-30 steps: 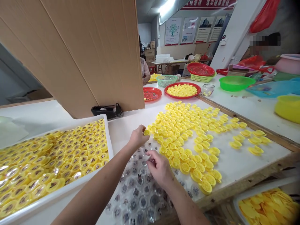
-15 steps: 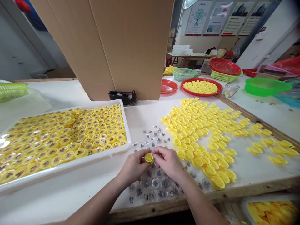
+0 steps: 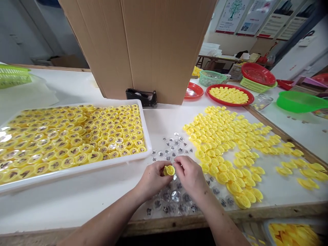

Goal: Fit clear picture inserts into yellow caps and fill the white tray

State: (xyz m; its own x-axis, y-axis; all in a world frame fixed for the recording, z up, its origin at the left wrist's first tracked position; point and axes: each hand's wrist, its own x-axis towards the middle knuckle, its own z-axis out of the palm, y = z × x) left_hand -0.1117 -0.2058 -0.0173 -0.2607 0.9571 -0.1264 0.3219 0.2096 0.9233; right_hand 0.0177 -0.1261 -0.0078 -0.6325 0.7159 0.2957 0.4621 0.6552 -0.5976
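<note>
My left hand (image 3: 153, 179) is shut on a small yellow plastic cap (image 3: 169, 170) above the table. My right hand (image 3: 191, 176) comes in from the other side, its fingertips against the cap. Clear plastic domes with dark centres (image 3: 174, 196) lie scattered under and beyond my hands. Loose yellow caps (image 3: 220, 136) spread in a wide patch to the right. A white plastic tray (image 3: 146, 136) on the left is packed with yellow caps showing dark printed centres.
A cardboard panel (image 3: 128, 44) stands at the back with a black tape dispenser (image 3: 140, 97) at its foot. Beyond are a red plate of yellow caps (image 3: 230, 104), a glass jar (image 3: 262, 101), a green bowl (image 3: 299, 101) and stacked baskets (image 3: 257, 77). A tray of yellow pieces (image 3: 294, 234) sits below the table's near-right edge.
My hands have come together around the yellow cap, with my right hand no longer over the domes. The view has swung left and levelled, so the white tray shows more fully.
</note>
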